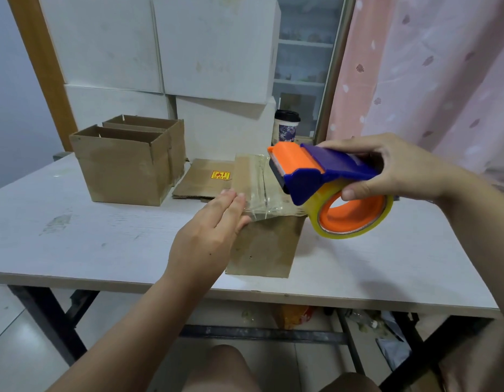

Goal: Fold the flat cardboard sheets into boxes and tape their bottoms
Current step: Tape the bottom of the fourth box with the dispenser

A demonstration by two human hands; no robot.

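Bare board runs along the near left of the table (75, 236) up to the two folded boxes (123, 165), which stand touching and block the far left. The middle box (265, 250) and the flat sheets (200, 181) behind it fill the centre, with the tape dispenser (329, 171) held above the box's right edge. The right side is bare; the cup (286, 128) at the back probably stands beyond the far edge.

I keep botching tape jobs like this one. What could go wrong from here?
The clear tape hangs wrinkled between the cardboard box and the raised tape dispenser; it may crease or stick to itself. Only flat fingers of the left hand pin its end, so a pull by the right hand could peel it or drag the box.
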